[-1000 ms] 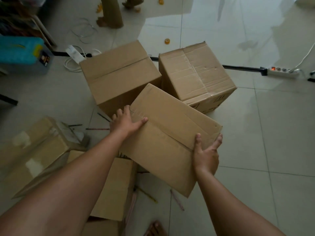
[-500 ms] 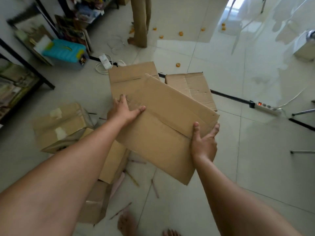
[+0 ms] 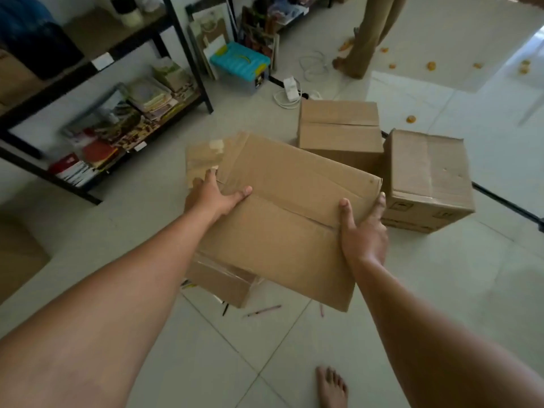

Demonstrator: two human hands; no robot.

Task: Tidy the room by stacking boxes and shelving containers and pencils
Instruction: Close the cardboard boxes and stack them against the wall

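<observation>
A room in a home: pale tiled floor (image 3: 441, 290), a bare foot (image 3: 331, 387), a black shelf (image 3: 176, 33) stacked with books (image 3: 117, 128), cardboard boxes (image 3: 338, 128), and a power strip (image 3: 290, 88).

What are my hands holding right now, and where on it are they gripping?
A cardboard box, carried between both hands: the left hand grips its left edge near the far corner, thumb on top; the right hand grips its right edge, thumb on top.
</observation>
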